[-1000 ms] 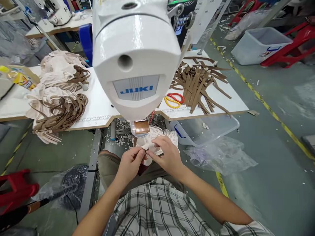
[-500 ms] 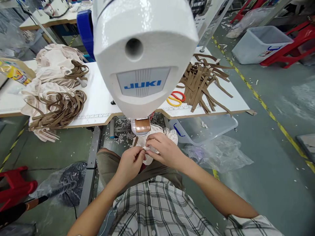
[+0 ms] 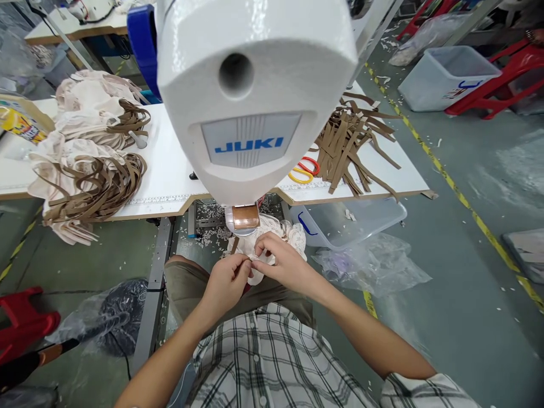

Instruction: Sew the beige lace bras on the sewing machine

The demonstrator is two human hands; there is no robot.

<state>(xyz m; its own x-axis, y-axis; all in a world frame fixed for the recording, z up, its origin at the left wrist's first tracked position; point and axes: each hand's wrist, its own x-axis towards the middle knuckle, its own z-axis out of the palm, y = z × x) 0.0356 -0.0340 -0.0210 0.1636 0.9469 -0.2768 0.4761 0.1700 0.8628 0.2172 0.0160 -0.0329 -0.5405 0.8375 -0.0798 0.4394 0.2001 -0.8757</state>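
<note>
A cream lace fabric piece [image 3: 293,235] lies above my lap, just below the head of the white JUKI sewing machine [image 3: 255,73]. My left hand [image 3: 227,280] pinches its near edge between thumb and fingers. Close against it, my right hand [image 3: 283,260] also grips the fabric, its thumb and fingertips almost meeting the left ones. A short brown strap [image 3: 235,245] shows at the fabric's left side. What lies exactly between the fingertips is too small to make out.
Brown straps [image 3: 348,141] are heaped on the right of the table, beside scissors with red and yellow handles [image 3: 304,171]. Cream garments with brown straps [image 3: 91,175] are piled at left. A clear bin [image 3: 361,218] sits below the table's right edge.
My right fingers have curled in slightly over the fabric. My left hand keeps its pinch. The whole view has shifted a little.
</note>
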